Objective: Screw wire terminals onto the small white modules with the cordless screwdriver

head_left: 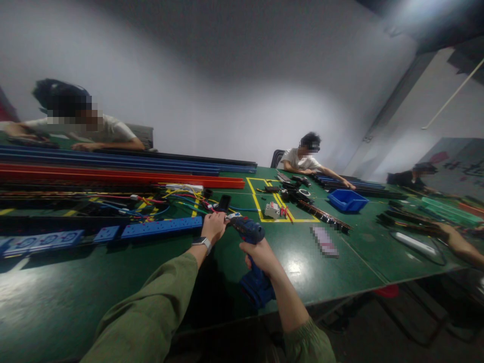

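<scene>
My right hand [259,253] is wrapped round the handle of a blue cordless drill [247,228], whose front end points left and away from me. Close by the drill's tip, my left hand [214,225] has its fingers closed round something small that I cannot make out. A black block [224,202] stands just beyond my left fingers. The long blue socket strip [162,228] reaches from the left up to my left hand. Coloured wires [151,200] lie behind the strip.
Long red [159,177] and blue rails [151,160] lie across the back left. To the right are a white breaker [271,210], red pliers [283,211], a blue bin [347,200] and a white power strip [415,244]. Several people work round the green table [302,282].
</scene>
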Demonstrator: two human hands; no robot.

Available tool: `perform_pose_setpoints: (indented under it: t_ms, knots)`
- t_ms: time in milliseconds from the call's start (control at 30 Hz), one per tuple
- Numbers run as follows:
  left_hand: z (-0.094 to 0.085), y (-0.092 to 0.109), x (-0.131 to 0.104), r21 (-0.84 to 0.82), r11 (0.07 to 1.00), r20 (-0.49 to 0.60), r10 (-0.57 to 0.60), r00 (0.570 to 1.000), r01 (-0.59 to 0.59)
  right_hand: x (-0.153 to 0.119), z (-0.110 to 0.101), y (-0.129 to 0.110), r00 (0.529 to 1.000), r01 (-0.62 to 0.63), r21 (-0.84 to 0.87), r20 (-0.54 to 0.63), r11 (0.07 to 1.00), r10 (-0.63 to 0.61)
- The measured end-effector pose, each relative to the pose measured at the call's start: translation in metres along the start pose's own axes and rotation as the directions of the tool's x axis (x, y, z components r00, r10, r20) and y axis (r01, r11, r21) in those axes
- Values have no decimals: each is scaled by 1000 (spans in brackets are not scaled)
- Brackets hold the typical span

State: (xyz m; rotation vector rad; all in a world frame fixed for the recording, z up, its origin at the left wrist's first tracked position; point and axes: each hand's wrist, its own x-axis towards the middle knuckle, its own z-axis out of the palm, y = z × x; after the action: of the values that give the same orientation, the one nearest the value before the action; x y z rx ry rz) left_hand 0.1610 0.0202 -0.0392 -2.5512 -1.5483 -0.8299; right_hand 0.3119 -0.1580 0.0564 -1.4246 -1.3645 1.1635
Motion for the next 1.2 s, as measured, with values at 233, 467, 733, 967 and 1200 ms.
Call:
perform_pose_setpoints:
  t_ms: [233, 467, 733, 967, 1200]
  knots:
    - [3, -1, 0, 7, 1000, -12, 0, 1000, 0, 0, 0, 0, 1000, -22, -12, -10, 1000, 22]
    - [2, 0, 1, 3, 1000, -8, -12, 1000, 12, -1, 0, -2, 1000, -18, 8, -2, 1000, 18]
    - [-2, 2, 0, 4, 1000, 19, -23, 1000, 23, -2, 1, -3, 999, -39, 14, -8, 999, 39]
    - [-4, 2, 0, -5, 1000, 27, -21, 999, 21, -4, 2, -5, 999, -29, 5, -22, 1000, 29]
    - [-5, 4, 1, 6, 999, 31, -34, 999, 33, -2, 1, -3, 1000, -23, -5, -8, 1000, 23]
